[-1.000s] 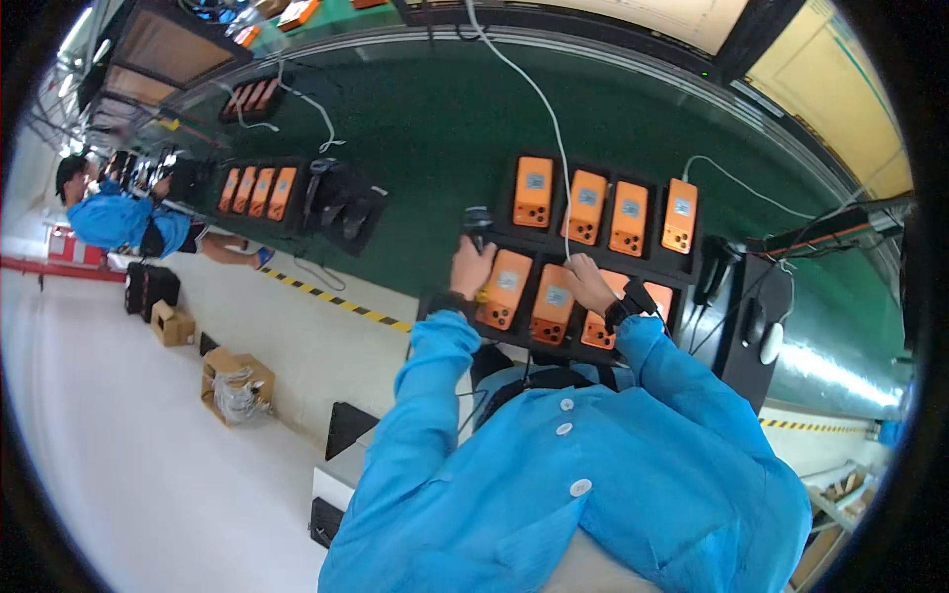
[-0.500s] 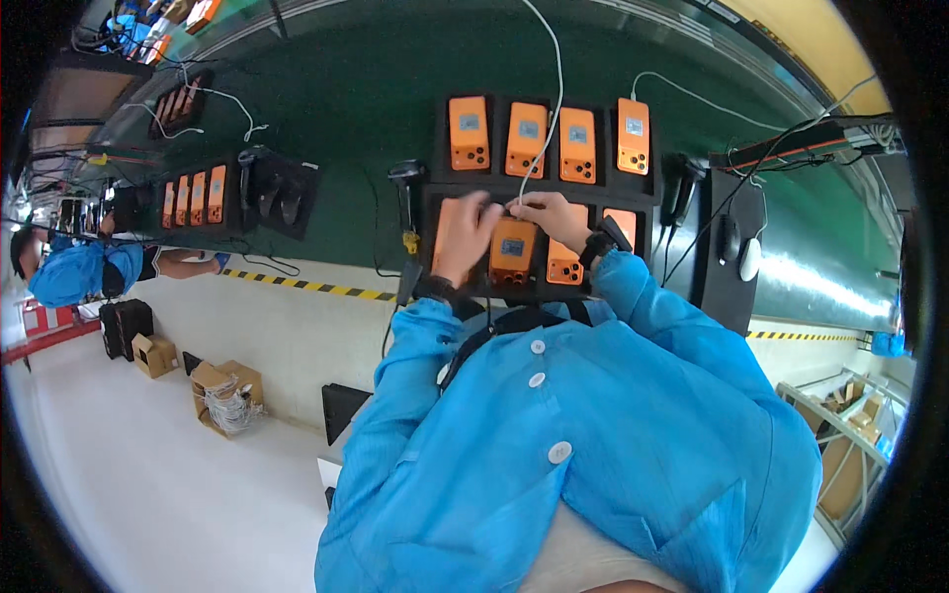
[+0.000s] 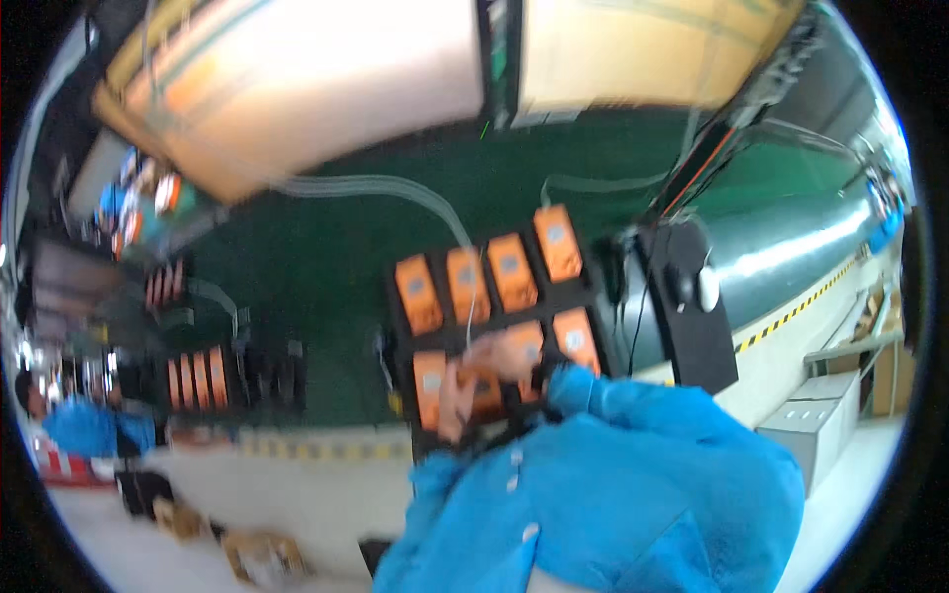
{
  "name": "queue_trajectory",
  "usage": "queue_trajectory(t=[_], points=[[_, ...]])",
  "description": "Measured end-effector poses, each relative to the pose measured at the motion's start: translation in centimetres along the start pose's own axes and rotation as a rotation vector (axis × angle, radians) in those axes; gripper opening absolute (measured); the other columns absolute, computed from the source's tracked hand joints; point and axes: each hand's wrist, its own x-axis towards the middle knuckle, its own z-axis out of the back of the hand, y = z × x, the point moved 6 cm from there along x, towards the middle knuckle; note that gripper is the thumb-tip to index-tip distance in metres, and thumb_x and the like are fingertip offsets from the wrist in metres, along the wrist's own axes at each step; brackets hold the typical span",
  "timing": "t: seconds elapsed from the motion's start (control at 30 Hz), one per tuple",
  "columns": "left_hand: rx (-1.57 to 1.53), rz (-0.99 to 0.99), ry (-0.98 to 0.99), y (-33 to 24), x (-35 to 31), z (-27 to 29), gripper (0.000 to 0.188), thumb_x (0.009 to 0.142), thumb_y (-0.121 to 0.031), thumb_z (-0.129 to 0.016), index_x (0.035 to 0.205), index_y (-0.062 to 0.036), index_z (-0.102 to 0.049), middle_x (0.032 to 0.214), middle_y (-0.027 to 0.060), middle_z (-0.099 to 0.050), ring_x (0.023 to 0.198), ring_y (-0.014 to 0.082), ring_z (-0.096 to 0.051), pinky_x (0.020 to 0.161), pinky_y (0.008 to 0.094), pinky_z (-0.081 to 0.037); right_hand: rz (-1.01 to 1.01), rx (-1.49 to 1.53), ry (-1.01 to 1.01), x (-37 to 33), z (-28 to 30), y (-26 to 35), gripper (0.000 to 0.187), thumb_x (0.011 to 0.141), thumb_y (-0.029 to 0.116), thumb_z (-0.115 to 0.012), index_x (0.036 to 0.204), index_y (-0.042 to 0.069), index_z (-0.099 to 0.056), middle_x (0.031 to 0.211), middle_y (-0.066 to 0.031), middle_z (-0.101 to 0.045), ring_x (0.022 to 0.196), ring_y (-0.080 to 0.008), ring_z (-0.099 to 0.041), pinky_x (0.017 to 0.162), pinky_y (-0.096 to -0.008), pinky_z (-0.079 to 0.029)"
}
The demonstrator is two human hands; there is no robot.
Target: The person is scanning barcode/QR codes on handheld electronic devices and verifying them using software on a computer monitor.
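Several orange phones stand in two rows in a black tray [image 3: 445, 337] on the green bench. My right hand [image 3: 506, 356] is over the near row, its fingers closed at the lower end of a white cable [image 3: 465, 232] that runs up and away to the left. Beside it, my left hand [image 3: 455, 403] rests over the near row at the edge of an orange phone [image 3: 484, 393], its fingers smeared by motion. Both hands partly cover this phone. In the far row, the rightmost phone [image 3: 558, 243] has a white cable at its top end.
To the right lie a black mat [image 3: 697, 341] and a white mouse [image 3: 709, 289]. A second group of orange phones [image 3: 198, 380] stands on the left, with a person in blue [image 3: 84, 427] beyond. Cardboard boxes [image 3: 259, 555] sit on the floor, lower left.
The view has tilted up and turned, so the bench appears lower and panels show at the top. My hands have drawn closer together over the same phone; the cable stays at my right hand.
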Motion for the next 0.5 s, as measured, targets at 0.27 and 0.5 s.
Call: queue_trajectory(t=[0.27, 0.5], points=[[-0.040, -0.106, 0.009, 2.3, 1.1, -1.2, 0.026, 0.087, -0.007, -0.059, 0.110, 0.0032, -0.051, 0.096, 0.0089, -0.060, 0.089, 0.0154, -0.057, 0.078, 0.0273, -0.046, -0.342, 0.043, -0.163, -1.4, 0.2, -0.8, 0.029, 0.085, 0.035, -0.065, 0.093, 0.008, -0.072, 0.088, -0.0111, -0.069, 0.081, -0.0207, -0.064, 0.073, -0.0343, -0.049], [-0.225, -0.082, -0.028, 0.2, -0.1, 1.2, 0.056, 0.083, -0.008, -0.067, 0.128, 0.0000, -0.034, 0.112, 0.0146, -0.055, 0.102, 0.0205, -0.056, 0.085, 0.0328, -0.047, -0.438, -0.018, -0.133, -1.8, -1.4, -4.3, 0.033, 0.082, 0.029, -0.070, 0.103, 0.003, -0.065, 0.092, -0.0080, -0.067, 0.086, -0.0157, -0.060, 0.074, -0.0317, -0.048]])
